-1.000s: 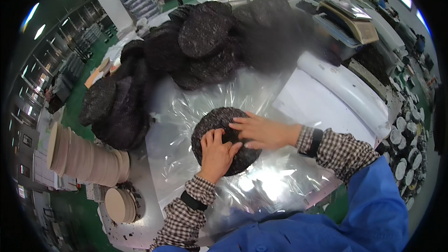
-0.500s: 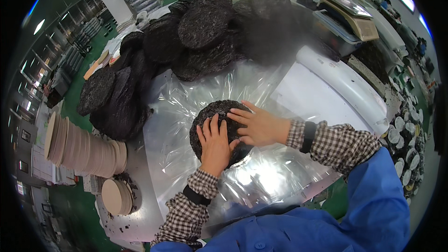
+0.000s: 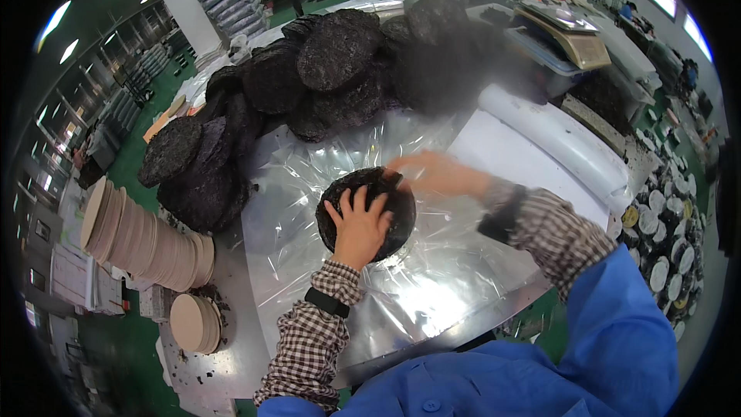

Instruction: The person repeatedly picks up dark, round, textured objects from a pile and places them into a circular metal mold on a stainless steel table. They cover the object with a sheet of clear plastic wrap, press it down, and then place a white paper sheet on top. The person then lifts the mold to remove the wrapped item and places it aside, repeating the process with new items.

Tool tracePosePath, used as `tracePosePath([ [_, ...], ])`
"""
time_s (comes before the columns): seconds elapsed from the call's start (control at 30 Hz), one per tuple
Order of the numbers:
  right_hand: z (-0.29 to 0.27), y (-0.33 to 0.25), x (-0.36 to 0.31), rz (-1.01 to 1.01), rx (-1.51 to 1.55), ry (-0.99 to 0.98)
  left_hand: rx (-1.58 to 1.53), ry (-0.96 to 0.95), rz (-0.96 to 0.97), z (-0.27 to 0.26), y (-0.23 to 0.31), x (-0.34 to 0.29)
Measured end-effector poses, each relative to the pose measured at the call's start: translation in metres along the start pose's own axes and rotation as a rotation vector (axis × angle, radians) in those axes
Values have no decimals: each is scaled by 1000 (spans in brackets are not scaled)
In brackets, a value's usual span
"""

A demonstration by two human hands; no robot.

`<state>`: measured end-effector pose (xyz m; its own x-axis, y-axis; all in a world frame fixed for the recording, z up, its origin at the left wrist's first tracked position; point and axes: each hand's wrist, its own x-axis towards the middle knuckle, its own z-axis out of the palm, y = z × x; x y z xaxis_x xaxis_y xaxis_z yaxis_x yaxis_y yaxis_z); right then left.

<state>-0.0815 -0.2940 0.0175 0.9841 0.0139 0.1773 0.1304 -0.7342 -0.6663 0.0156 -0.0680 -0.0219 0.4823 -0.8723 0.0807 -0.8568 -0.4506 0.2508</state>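
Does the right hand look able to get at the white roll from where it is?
Probably yes: between the right hand and the roll, only film and a white sheet seem to lie, with nothing standing in the way.

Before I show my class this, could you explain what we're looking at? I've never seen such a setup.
There is no machine here, just a person's two bare hands. The view comes from a wide fisheye camera on the person's head, looking down, so straight edges bend. On the table lies shiny clear film, with a dark round disc on it. The left hand rests spread on the disc; the right hand is blurred at its far right edge, so contact is unclear. Around them: piled dark discs, stacked pale rounds and a white roll.
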Motion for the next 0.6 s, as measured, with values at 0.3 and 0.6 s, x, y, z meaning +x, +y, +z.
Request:
tracePosePath([
  [0.3, 0, -12, -143, 233, 370, -190, 77, -248, 51, -9, 13, 6],
  [0.6, 84, -68, 8, -461, -445, 479, -894, 396, -272, -33, -25, -19],
])
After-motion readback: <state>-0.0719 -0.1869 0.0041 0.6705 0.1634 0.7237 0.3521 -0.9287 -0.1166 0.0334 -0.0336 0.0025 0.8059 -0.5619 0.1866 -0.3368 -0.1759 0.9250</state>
